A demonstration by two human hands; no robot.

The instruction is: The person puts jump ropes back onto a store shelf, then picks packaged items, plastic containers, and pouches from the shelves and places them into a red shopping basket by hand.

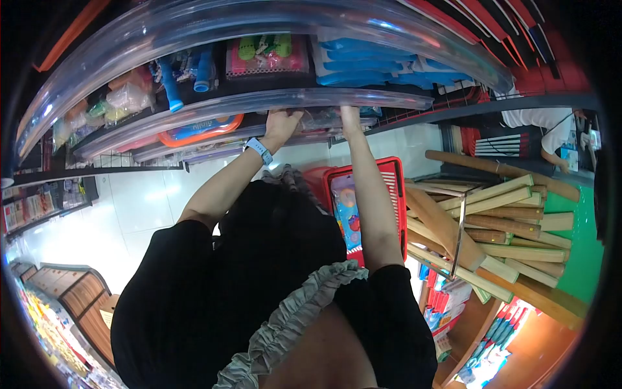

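My left hand [282, 127], with a watch [259, 150] on its wrist, reaches into a low shelf. Its fingers look bent, their tips partly covered by the clear shelf strip [253, 104]. My right hand [350, 117] reaches under the same strip farther right, its fingers hidden. Between both hands lie clear plastic packages [319, 120], whose contents I cannot make out. To the left of my left hand sits an orange-rimmed blue package [202, 128]. Beneath my right forearm stands a red shopping basket [396, 194] holding a blue printed pack [347, 211].
Blue packs [363, 61], a pink-and-green pack [267, 57] and blue-handled items [170, 84] fill the shelf above. Several rolled mats or wooden lengths [499, 220] stand in a rack at right. Another person's white sleeve [538, 120] shows at far right.
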